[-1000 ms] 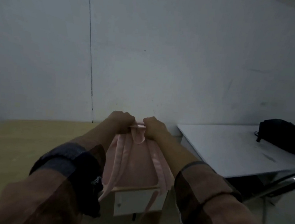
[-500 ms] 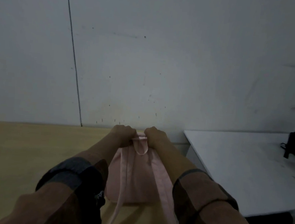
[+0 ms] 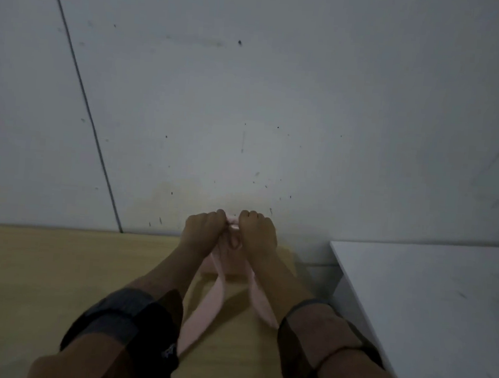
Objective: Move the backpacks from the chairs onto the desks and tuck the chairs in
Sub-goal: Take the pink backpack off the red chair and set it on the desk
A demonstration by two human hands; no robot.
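A pink backpack (image 3: 229, 264) stands on the wooden desk (image 3: 53, 277), close to the wall at the desk's far right. Its two pink straps (image 3: 207, 308) trail toward me across the desktop. My left hand (image 3: 204, 230) and my right hand (image 3: 258, 233) are side by side at the top of the bag, both closed on its top handle. Most of the bag's body is hidden behind my hands and forearms. No chair is in view.
A white desk (image 3: 430, 310) stands to the right, with a narrow gap between it and the wooden desk. A pale wall (image 3: 250, 98) rises directly behind both desks. My dark sleeves fill the bottom of the view.
The pink backpack went from above the chair up and forward onto the wooden desk, near the wall. The chair and the black backpack on the white desk have left the view.
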